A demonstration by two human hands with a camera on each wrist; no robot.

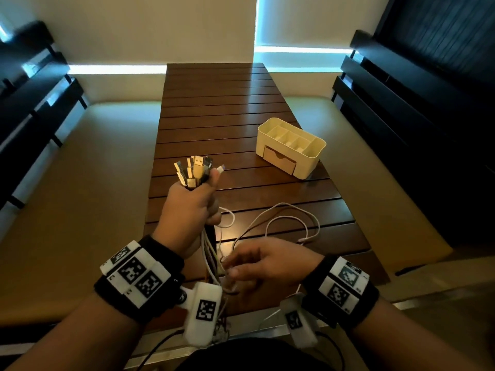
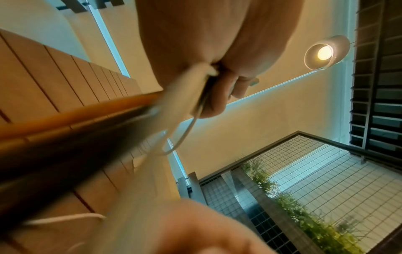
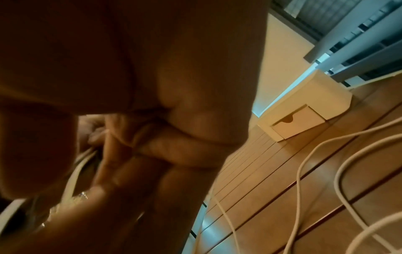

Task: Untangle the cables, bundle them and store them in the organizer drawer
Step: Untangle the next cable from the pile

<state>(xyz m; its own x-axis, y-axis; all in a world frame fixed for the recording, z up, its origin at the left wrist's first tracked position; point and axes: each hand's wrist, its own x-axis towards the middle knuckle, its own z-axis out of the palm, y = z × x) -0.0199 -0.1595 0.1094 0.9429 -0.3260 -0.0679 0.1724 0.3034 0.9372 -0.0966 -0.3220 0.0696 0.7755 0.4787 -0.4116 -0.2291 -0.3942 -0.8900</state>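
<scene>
My left hand [image 1: 199, 199] grips a bundle of cables [image 1: 195, 170] upright over the wooden table, their USB plugs fanned out above the fist. In the left wrist view the strands [image 2: 191, 89] run out from under my curled left-hand fingers [image 2: 219, 92]. The strands hang down to my right hand [image 1: 235, 266], whose fingers curl round them near the table's near edge. The right wrist view shows white strands [image 3: 75, 170] between the thumb and the bent right-hand fingers [image 3: 156, 151]. A cream organizer [image 1: 308, 162] stands to the right, its drawer [image 1: 278, 160] closed.
Loose loops of white cable [image 1: 292, 220] lie on the slatted table [image 1: 214, 111] between my right hand and the organizer. Dark benches stand at the left [image 1: 32, 103] and at the right [image 1: 415, 116]. Beige floor flanks the table.
</scene>
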